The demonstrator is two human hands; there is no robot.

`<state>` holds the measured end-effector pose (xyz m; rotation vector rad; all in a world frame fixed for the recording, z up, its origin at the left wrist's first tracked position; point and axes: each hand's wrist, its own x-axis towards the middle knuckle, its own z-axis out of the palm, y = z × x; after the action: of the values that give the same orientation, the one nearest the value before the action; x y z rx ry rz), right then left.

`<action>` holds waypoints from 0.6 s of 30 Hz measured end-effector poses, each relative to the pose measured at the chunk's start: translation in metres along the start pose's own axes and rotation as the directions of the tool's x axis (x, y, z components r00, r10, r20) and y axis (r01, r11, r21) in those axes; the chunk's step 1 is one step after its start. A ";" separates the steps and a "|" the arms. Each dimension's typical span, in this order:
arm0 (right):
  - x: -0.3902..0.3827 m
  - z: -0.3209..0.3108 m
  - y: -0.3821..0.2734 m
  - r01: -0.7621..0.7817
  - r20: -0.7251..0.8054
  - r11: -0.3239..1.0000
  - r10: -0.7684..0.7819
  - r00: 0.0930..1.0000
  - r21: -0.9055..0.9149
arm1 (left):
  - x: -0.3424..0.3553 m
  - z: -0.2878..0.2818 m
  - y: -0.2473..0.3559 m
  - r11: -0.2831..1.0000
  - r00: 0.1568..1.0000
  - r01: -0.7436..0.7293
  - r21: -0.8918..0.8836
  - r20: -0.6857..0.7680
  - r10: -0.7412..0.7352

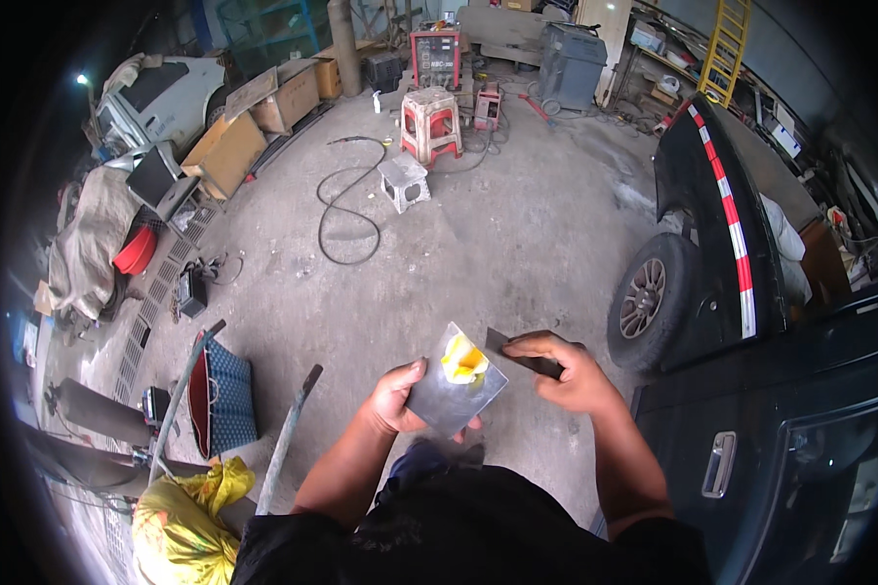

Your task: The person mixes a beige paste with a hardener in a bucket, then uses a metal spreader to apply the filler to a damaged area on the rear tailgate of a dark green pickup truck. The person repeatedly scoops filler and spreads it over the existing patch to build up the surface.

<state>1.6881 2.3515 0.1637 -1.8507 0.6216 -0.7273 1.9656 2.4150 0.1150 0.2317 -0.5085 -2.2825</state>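
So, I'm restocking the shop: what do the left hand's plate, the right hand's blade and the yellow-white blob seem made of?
Plate: probably bare metal, as its smooth grey face has a dull sheen.
Blade: thin, dark, matte; metal or stiff plastic, too shadowed to tell.
Blob: seemingly soft, smooth paste, with unmixed colours and smeared edges.

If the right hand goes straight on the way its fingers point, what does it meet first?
Probably the grey plate in the left hand: the right hand points leftward toward it, holding a dark flat blade. The depth gap is unclear.
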 end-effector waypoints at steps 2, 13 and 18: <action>0.005 -0.010 0.024 0.013 -0.212 0.947 0.059 0.976 0.322 | 0.023 -0.003 0.018 0.998 1.000 -0.001 0.065 -0.030 0.003; 0.138 -0.055 0.134 0.210 -0.427 0.557 0.294 0.855 0.803 | 0.158 -0.088 0.136 0.792 0.966 0.202 0.577 -0.251 -0.064; 0.194 -0.112 0.153 0.328 -0.529 0.533 0.284 0.799 0.780 | 0.223 -0.106 0.203 0.661 0.954 0.268 0.701 -0.288 -0.081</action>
<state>1.7264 2.0917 0.0955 -0.6471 0.4774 -1.3822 1.9786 2.0956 0.1040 0.9818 -1.3226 -2.0617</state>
